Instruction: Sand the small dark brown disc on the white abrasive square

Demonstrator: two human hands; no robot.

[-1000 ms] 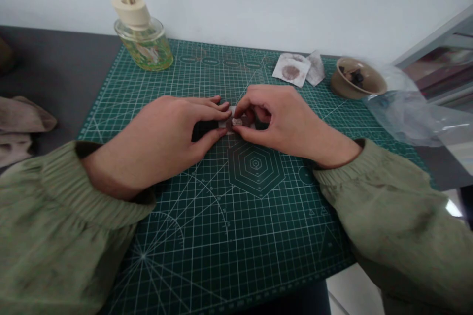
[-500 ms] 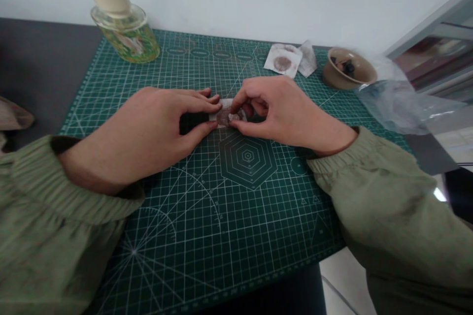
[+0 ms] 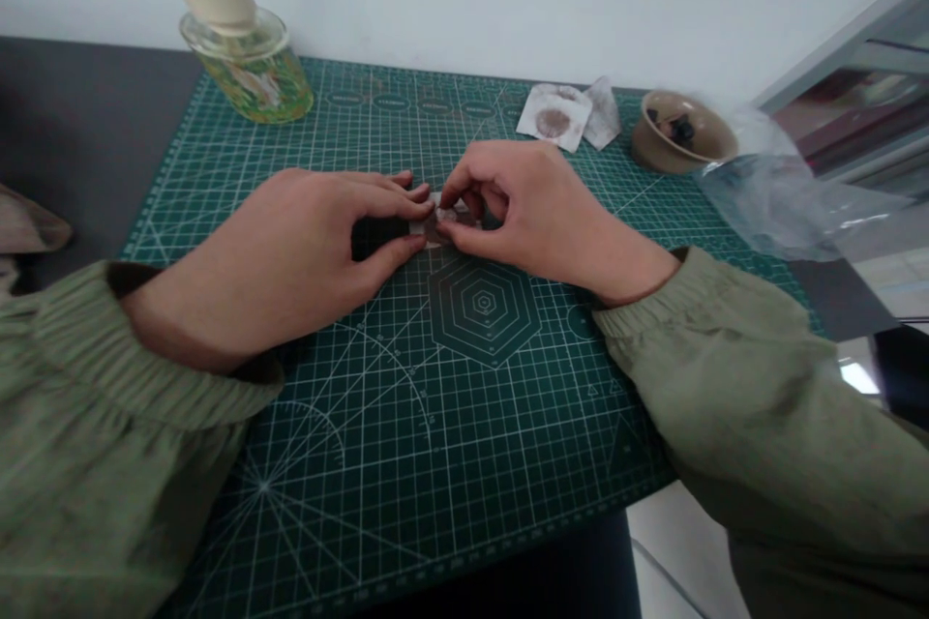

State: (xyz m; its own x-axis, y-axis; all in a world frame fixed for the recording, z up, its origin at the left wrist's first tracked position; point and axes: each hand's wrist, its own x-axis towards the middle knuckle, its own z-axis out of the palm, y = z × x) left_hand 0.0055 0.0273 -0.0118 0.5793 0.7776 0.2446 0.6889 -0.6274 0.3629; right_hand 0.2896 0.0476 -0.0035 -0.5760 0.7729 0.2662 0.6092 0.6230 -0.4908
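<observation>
Our left hand (image 3: 290, 261) and our right hand (image 3: 537, 213) meet near the middle of a green cutting mat (image 3: 348, 116), both grasping a small piece of white paper (image 3: 442, 218) with a brownish patch on it. The left hand pinches its left end between thumb and fingertips, while the right hand closes on its right end, with the other fingers curled behind. Our fingers hide much of the piece, so we cannot tell its exact shape. It sits just above a printed hexagon (image 3: 483, 305) on the mat, and we cannot tell whether it touches the surface.

Beyond our hands, near the mat's far edge, stand a glass bottle (image 3: 247, 77) with a cream stopper and a thin rod, a stained paper square (image 3: 553, 123) beside a crumpled white paper (image 3: 602, 114), and a small ceramic bowl (image 3: 682, 132) holding dark bits. A clear plastic bag (image 3: 769, 193) lies against the bowl. Our olive left sleeve (image 3: 87, 397) and right sleeve (image 3: 747, 387) rest over the mat's edges, and a folded cloth (image 3: 25, 227) sits on the grey desk (image 3: 73, 126).
</observation>
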